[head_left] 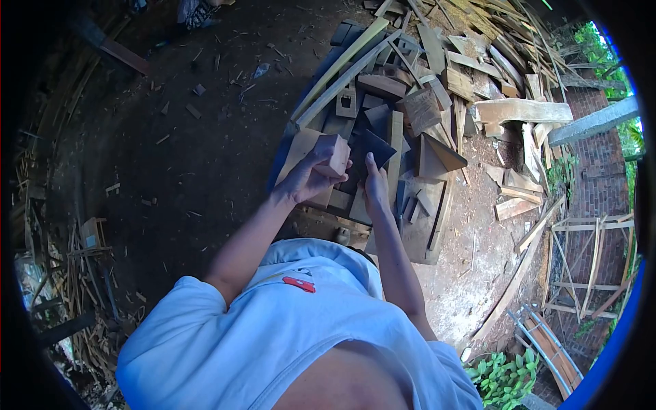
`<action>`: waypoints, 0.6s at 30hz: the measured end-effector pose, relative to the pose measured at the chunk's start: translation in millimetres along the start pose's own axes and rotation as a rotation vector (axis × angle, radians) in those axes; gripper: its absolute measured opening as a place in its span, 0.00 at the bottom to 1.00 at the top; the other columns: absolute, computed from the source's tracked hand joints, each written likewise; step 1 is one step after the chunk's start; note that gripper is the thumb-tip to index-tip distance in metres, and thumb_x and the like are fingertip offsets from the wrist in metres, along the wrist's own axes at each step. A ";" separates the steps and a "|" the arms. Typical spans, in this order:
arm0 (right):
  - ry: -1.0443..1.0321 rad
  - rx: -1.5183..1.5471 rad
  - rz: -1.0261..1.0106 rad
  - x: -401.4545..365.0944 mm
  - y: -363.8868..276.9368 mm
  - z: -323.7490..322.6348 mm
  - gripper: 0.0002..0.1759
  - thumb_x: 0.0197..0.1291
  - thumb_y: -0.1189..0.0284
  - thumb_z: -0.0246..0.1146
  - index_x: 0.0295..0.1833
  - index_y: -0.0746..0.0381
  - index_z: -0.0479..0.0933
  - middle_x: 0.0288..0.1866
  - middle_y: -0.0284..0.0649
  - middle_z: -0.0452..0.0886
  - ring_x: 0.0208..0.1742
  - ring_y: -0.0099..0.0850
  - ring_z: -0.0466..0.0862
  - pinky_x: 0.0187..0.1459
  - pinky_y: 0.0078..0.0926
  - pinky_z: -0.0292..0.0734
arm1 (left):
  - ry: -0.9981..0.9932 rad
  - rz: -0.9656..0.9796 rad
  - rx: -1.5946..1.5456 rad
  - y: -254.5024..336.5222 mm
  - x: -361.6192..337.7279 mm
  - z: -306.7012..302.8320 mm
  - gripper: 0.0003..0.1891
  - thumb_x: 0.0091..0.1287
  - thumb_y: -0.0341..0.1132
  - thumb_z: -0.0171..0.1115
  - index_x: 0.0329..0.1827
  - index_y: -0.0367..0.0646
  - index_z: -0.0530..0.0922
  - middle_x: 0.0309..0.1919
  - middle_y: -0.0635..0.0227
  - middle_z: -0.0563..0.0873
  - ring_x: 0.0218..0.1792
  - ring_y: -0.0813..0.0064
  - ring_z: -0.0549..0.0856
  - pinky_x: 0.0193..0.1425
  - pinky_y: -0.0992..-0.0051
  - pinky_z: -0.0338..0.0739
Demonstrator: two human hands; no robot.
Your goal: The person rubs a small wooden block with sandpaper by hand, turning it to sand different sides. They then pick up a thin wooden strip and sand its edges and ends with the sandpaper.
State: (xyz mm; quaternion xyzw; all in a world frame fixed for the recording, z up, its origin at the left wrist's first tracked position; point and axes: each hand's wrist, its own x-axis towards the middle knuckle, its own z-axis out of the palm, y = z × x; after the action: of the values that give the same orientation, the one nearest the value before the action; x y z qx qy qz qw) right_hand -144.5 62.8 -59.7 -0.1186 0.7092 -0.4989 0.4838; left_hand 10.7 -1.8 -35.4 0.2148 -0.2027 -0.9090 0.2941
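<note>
My left hand [311, 181] is wrapped round a small wooden block [333, 155], held up over the near left part of the workbench. To its right, my right hand [374, 183] grips the lower edge of a dark flat sheet [372, 152], with the thumb on its face. The block and the sheet are close together, with a small gap between them. Beneath both hands lies the workbench [417, 232], covered with wooden boards and offcuts. Beyond the block, a wooden piece with a square hole [346, 102] lies on the bench.
Long strips [342, 72] lie along the bench's left side. Wedge-shaped wood [437, 158] sits right of my hands. Scrap wood [519, 113] is heaped beyond and to the right. Dark ground [184, 137] with scattered chips is at left. Another person [198, 12] shows partly at the top.
</note>
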 end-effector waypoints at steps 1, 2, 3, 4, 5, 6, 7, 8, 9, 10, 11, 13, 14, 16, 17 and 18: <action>-0.009 0.020 -0.042 3.0 11.7 0.8 0.25 0.65 0.47 0.57 0.47 0.60 0.73 0.34 0.30 0.77 0.32 0.18 0.74 0.29 0.20 0.67 | -0.060 0.005 -0.001 -0.4 -0.4 -2.7 0.32 0.61 0.44 0.68 0.62 0.38 0.65 0.49 0.56 0.77 0.48 0.66 0.81 0.50 0.67 0.83; -0.009 0.025 -0.041 5.8 22.7 -1.2 0.25 0.65 0.47 0.57 0.47 0.60 0.73 0.34 0.30 0.77 0.32 0.18 0.74 0.29 0.20 0.67 | -0.059 0.002 0.003 -1.3 -0.1 -4.9 0.32 0.61 0.44 0.68 0.62 0.38 0.65 0.49 0.56 0.77 0.48 0.66 0.81 0.50 0.67 0.83; -0.041 0.029 -0.025 3.9 28.0 -2.3 0.26 0.65 0.47 0.57 0.48 0.61 0.73 0.34 0.31 0.77 0.32 0.19 0.74 0.29 0.19 0.67 | -0.028 0.010 0.018 -1.3 -0.3 -3.6 0.31 0.61 0.42 0.67 0.62 0.37 0.64 0.48 0.56 0.77 0.48 0.66 0.81 0.51 0.66 0.83; -0.073 0.034 -0.008 3.6 32.5 -3.5 0.26 0.65 0.47 0.57 0.48 0.61 0.72 0.35 0.31 0.77 0.33 0.19 0.74 0.29 0.19 0.67 | 0.004 0.015 0.033 -1.5 -0.4 -2.4 0.31 0.61 0.41 0.66 0.62 0.36 0.64 0.48 0.56 0.76 0.48 0.66 0.81 0.52 0.65 0.83; -0.070 0.040 -0.006 4.7 35.8 -3.8 0.26 0.65 0.47 0.57 0.48 0.61 0.72 0.35 0.31 0.77 0.33 0.19 0.74 0.29 0.19 0.67 | 0.004 0.009 0.038 -1.2 -1.0 -1.0 0.31 0.61 0.41 0.66 0.62 0.36 0.64 0.48 0.56 0.76 0.48 0.66 0.81 0.52 0.65 0.83; -0.056 0.069 0.000 4.0 36.7 -3.0 0.26 0.65 0.47 0.57 0.49 0.61 0.72 0.35 0.32 0.77 0.33 0.19 0.74 0.29 0.19 0.68 | -0.015 -0.015 -0.028 -0.5 -1.5 0.7 0.31 0.61 0.41 0.66 0.62 0.35 0.64 0.47 0.56 0.77 0.47 0.66 0.82 0.52 0.64 0.83; -0.041 0.098 0.004 3.6 36.9 -2.7 0.26 0.65 0.48 0.57 0.50 0.61 0.72 0.36 0.32 0.77 0.33 0.19 0.74 0.29 0.19 0.68 | -0.036 -0.040 -0.094 0.0 -1.4 2.0 0.30 0.61 0.42 0.65 0.61 0.35 0.65 0.47 0.55 0.77 0.46 0.66 0.82 0.53 0.64 0.83; -0.036 0.107 0.005 4.2 35.9 -3.1 0.26 0.65 0.48 0.57 0.50 0.61 0.72 0.36 0.32 0.77 0.33 0.19 0.74 0.29 0.19 0.68 | -0.037 -0.048 -0.088 0.3 -1.3 2.8 0.30 0.61 0.42 0.65 0.61 0.35 0.65 0.47 0.55 0.77 0.46 0.66 0.82 0.53 0.64 0.83; -0.005 0.084 0.013 3.9 32.6 -3.5 0.25 0.65 0.48 0.57 0.49 0.61 0.72 0.37 0.32 0.78 0.33 0.19 0.75 0.29 0.19 0.68 | -0.033 -0.041 -0.069 0.8 -1.9 3.0 0.30 0.61 0.43 0.65 0.60 0.34 0.65 0.46 0.55 0.78 0.45 0.66 0.82 0.53 0.64 0.83; 0.025 0.061 0.022 3.2 30.3 -4.0 0.24 0.65 0.49 0.57 0.49 0.60 0.73 0.37 0.31 0.78 0.33 0.20 0.75 0.29 0.20 0.68 | -0.028 -0.033 -0.049 1.7 -2.3 2.8 0.30 0.60 0.44 0.65 0.60 0.34 0.66 0.46 0.54 0.79 0.44 0.67 0.83 0.52 0.64 0.83; 0.027 0.068 0.023 3.1 29.7 -5.2 0.24 0.65 0.49 0.57 0.49 0.60 0.73 0.37 0.31 0.78 0.33 0.20 0.75 0.29 0.20 0.68 | -0.029 -0.038 -0.043 3.1 -2.2 1.9 0.30 0.60 0.44 0.65 0.60 0.34 0.66 0.46 0.54 0.79 0.44 0.67 0.83 0.52 0.64 0.83; -0.012 0.119 -0.003 0.7 25.7 -6.3 0.24 0.65 0.49 0.57 0.48 0.60 0.73 0.37 0.32 0.78 0.33 0.21 0.75 0.31 0.21 0.69 | -0.052 -0.048 -0.057 5.2 -1.6 -1.0 0.30 0.61 0.45 0.64 0.59 0.34 0.67 0.45 0.54 0.80 0.43 0.66 0.83 0.50 0.66 0.83; -0.014 0.123 -0.002 -1.3 24.8 -5.9 0.24 0.65 0.49 0.57 0.48 0.60 0.73 0.37 0.32 0.78 0.33 0.21 0.75 0.31 0.21 0.69 | -0.050 -0.049 -0.054 5.3 -0.7 -2.8 0.30 0.61 0.45 0.64 0.59 0.34 0.67 0.45 0.54 0.80 0.43 0.66 0.83 0.50 0.66 0.83; -0.032 0.193 -0.046 -16.0 12.7 -2.6 0.25 0.65 0.48 0.58 0.47 0.61 0.73 0.35 0.32 0.77 0.32 0.21 0.74 0.32 0.21 0.68 | 0.021 -0.027 -0.159 3.2 1.2 -6.9 0.30 0.62 0.46 0.65 0.60 0.36 0.68 0.46 0.55 0.80 0.43 0.66 0.83 0.49 0.68 0.81; -0.030 0.197 -0.044 -17.8 11.9 -1.3 0.25 0.65 0.48 0.58 0.47 0.61 0.73 0.35 0.32 0.77 0.32 0.21 0.74 0.32 0.21 0.68 | 0.022 -0.031 -0.156 0.7 2.2 -8.4 0.30 0.62 0.46 0.65 0.60 0.36 0.68 0.46 0.55 0.80 0.43 0.66 0.83 0.49 0.68 0.81; -0.050 0.142 -0.084 -19.7 9.6 0.2 0.26 0.66 0.47 0.56 0.46 0.63 0.74 0.31 0.31 0.75 0.31 0.21 0.72 0.32 0.22 0.67 | 0.055 -0.007 -0.142 -2.4 3.7 -8.4 0.30 0.61 0.46 0.65 0.61 0.37 0.67 0.47 0.55 0.80 0.45 0.65 0.83 0.49 0.68 0.81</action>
State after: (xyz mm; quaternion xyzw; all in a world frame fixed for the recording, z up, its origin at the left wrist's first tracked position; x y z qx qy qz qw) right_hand -131.4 80.0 -56.4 -0.1259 0.6541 -0.5647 0.4872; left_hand 11.1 -4.4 -44.5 0.2189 -0.1286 -0.9159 0.3108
